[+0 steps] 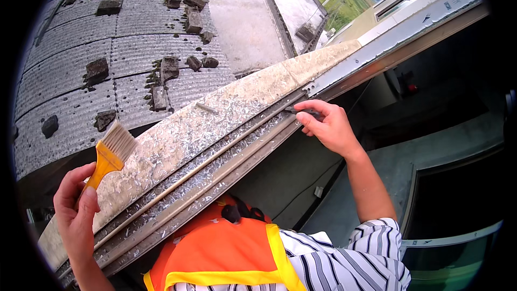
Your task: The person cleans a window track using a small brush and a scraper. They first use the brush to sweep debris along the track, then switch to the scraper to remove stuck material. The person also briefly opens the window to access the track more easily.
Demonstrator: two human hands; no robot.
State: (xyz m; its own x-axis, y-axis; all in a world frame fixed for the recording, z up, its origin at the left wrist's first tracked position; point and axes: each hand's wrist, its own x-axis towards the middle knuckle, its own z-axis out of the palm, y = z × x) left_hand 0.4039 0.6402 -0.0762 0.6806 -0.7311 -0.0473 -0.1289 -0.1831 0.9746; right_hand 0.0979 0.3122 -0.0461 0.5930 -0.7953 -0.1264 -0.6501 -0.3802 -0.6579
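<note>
My left hand (78,206) grips the yellow handle of a flat paintbrush (111,155), its pale bristles pointing up over the sill. With thumb and fingertips, my right hand (327,125) pinches a small dark object (297,110), which I cannot identify. That object is at the sliding-window track (218,165), near the end of the frame. Silvery shavings (202,169) fill the track's grooves. More of them lie scattered across the concrete sill (258,85), along with a short grey strip (206,107).
Below the sill lies a corrugated roof (141,48) weighted with several blocks, beside a pale flat roof (250,20). A film-covered window frame (387,44) runs off to the upper right. A cable (299,194) hangs on the inner wall beneath the track.
</note>
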